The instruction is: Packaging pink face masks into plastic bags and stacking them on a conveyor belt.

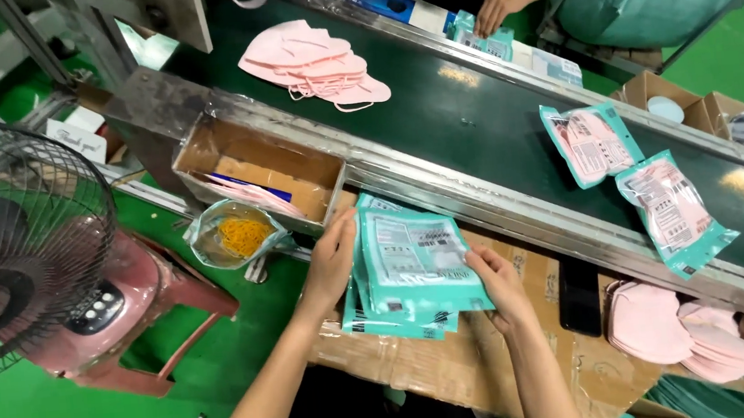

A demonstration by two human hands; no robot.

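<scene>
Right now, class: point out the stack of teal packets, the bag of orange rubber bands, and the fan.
stack of teal packets (418, 272), head view, top packet's face.
bag of orange rubber bands (240, 236), head view, orange middle.
fan (7, 241), head view, wire guard.

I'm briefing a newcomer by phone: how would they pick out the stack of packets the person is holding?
Start at the dark green conveyor belt that crosses the scene, then drop to the cardboard box at its near edge. The stack of teal packets sits over it, between the left hand and right hand. Unlike the two single packets lying on the belt, it is a held bundle.
</scene>
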